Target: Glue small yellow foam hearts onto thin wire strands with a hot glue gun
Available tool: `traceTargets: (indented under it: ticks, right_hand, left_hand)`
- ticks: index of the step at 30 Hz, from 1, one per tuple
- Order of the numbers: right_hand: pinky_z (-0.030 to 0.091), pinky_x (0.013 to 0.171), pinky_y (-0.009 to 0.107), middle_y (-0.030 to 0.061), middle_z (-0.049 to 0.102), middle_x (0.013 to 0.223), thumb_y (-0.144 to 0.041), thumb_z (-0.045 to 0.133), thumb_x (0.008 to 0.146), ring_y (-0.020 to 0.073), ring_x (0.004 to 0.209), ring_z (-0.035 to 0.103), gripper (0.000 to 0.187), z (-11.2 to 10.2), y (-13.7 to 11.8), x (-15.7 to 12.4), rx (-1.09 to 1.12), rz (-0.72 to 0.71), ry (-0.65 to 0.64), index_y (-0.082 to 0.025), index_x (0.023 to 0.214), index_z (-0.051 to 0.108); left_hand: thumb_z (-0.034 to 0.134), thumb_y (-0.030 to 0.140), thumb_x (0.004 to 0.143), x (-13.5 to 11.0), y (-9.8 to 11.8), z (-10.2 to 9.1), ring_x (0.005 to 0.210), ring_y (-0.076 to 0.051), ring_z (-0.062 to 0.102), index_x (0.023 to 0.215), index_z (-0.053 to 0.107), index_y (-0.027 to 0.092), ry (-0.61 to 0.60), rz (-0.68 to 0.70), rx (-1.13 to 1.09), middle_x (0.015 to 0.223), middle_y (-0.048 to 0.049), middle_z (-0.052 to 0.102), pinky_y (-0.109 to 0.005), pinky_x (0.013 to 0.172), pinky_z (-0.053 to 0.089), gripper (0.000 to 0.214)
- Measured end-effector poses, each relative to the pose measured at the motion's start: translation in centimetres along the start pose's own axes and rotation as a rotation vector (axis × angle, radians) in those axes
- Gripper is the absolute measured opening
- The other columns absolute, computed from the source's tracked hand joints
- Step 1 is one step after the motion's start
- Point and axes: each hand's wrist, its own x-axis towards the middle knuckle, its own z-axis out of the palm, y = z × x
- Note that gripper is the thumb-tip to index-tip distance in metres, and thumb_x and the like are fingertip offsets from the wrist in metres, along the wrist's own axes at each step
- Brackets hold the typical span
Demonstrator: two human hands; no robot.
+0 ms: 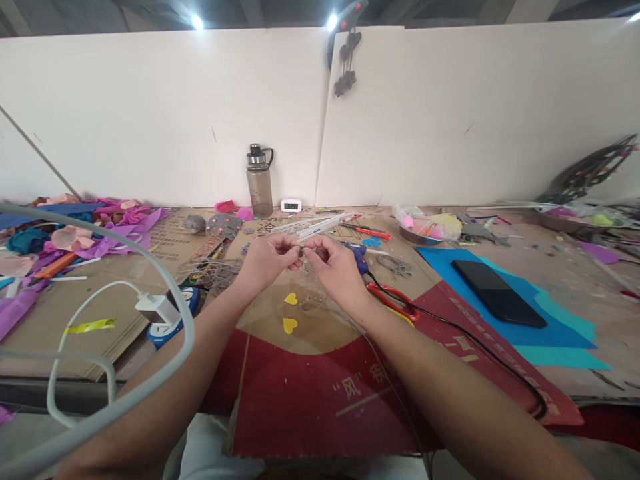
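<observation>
Centrally, my left hand (270, 263) and right hand (334, 270), fingertips closed, pinch one small piece (301, 253), too indistinct to identify, above printed cardboard (300, 400). Two flat yellow hearts (289, 325) lie nearer me; one loose grey coil (395, 265) lies rightward.

The red cardboard (290, 407) shows “风” in pale print (the digits on the clock (291, 205) are illegible)

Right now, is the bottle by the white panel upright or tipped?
Upright: the bottle stands on its base, black cap on top.
</observation>
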Motion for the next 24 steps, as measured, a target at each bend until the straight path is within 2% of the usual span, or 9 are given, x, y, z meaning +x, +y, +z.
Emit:
traceTargets:
  ticks: [5,10,13,19,24]
  right_hand:
    - [0.033,0.056,0.024,-0.0038,0.049,0.060,-0.029,0.053,0.080,0.0107,0.056,0.040,0.013,0.1,0.0,0.2,-0.001,0.012,0.043,-0.019,0.075,0.059]
    - [0.033,0.056,0.024,-0.0039,0.051,0.060,-0.028,0.054,0.078,0.0107,0.055,0.041,0.012,-0.2,0.4,0.4,0.006,0.033,0.027,-0.018,0.074,0.060]
    - [0.034,0.056,0.024,-0.0033,0.054,0.061,-0.027,0.053,0.078,0.0108,0.055,0.043,0.011,-0.4,0.6,0.4,-0.010,0.018,-0.001,-0.018,0.073,0.060]
    - [0.036,0.059,0.025,-0.0011,0.057,0.065,-0.025,0.053,0.079,0.0123,0.060,0.047,0.010,-0.7,0.5,0.3,-0.077,-0.041,-0.008,-0.019,0.074,0.060]
    - [0.037,0.062,0.025,-0.0003,0.060,0.069,-0.022,0.053,0.080,0.0126,0.063,0.049,0.009,-0.7,0.4,0.2,-0.132,-0.053,-0.030,-0.018,0.076,0.060]
  left_hand:
    - [0.069,0.028,0.072,0.1,-0.3,0.1,0.058,-0.012,0.066,0.075,0.064,0.014,-0.044,-0.004,-0.065,0.064,-0.0005,0.067,-0.023,0.061,0.055,0.016]
    - [0.072,0.041,0.073,0.4,-0.6,-0.8,0.065,-0.015,0.069,0.079,0.069,0.012,-0.203,-0.141,-0.222,0.072,-0.0072,0.072,-0.026,0.067,0.057,0.030]
    - [0.072,0.043,0.074,0.5,-0.8,-1.4,0.070,-0.017,0.070,0.081,0.070,0.011,-0.261,-0.188,-0.278,0.075,-0.0103,0.073,-0.026,0.067,0.058,0.033]
    - [0.078,0.032,0.069,0.4,-0.8,-1.3,0.074,-0.017,0.072,0.092,0.070,0.012,-0.257,-0.214,-0.266,0.078,-0.0087,0.074,-0.029,0.075,0.058,0.032]
    - [0.075,0.034,0.070,0.3,-0.7,-1.1,0.071,-0.017,0.071,0.082,0.072,0.013,-0.257,-0.191,-0.160,0.075,-0.0073,0.073,-0.027,0.070,0.058,0.025]
